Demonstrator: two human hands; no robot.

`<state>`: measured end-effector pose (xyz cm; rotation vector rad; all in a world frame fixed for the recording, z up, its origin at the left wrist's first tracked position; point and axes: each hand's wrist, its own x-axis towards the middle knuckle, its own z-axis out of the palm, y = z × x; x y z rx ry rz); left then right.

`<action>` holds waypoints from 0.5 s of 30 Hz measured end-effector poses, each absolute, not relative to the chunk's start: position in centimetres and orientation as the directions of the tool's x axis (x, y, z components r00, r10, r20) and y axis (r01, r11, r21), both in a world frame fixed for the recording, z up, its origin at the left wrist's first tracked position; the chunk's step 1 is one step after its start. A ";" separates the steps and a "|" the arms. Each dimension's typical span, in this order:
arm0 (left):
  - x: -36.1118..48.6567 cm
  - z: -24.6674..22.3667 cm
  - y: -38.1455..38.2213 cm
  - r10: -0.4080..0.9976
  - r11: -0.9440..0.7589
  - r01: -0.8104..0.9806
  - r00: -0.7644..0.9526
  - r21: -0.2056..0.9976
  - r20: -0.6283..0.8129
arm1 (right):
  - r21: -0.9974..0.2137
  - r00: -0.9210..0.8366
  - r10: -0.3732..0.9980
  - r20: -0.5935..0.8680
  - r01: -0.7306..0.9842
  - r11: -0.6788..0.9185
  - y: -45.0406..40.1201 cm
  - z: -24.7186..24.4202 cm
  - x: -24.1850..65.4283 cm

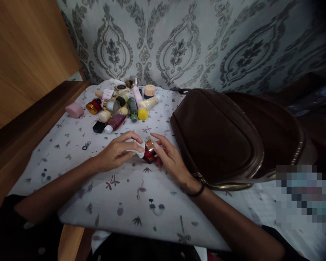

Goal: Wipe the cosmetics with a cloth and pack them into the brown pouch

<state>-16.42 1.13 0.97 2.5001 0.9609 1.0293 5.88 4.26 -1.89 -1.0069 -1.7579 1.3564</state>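
Observation:
Near the middle of the cloth-covered table, my right hand is closed around a small red bottle with a shiny gold cap. The bottle leans to one side. My left hand pinches a white wipe or cloth and presses it against the bottle's left side. Part of the bottle is hidden by my right fingers and the white cloth. Just beyond my left hand lie a dark red bottle with a white cap and a black square item.
Several cosmetics are clustered at the back left, including a pink case, a green bottle, a yellow-capped tube and a peach jar. A large brown leather bag lies at the right. Patterned fabric hangs behind the table.

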 end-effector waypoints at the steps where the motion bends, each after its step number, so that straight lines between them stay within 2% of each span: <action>1: -16.5 0.9 1.2 0.667 -0.745 0.473 0.527 0.470 0.526 | -0.972 -0.478 0.875 0.075 0.160 0.170 4.3 -1.8 6.0; 5: -16.5 0.6 1.2 0.660 -0.751 0.471 0.517 0.463 0.545 | -0.960 -0.525 0.843 0.117 0.159 0.232 4.4 -1.8 6.3; 10: -16.5 0.3 1.0 0.677 -0.731 0.523 0.479 0.437 0.558 | -0.978 -0.536 0.840 0.083 0.119 0.173 4.3 -1.9 6.2; 15: -16.2 0.4 0.6 0.701 -0.699 0.585 0.448 0.412 0.554 | -0.936 -0.488 0.852 0.187 0.176 0.306 4.1 -1.7 5.9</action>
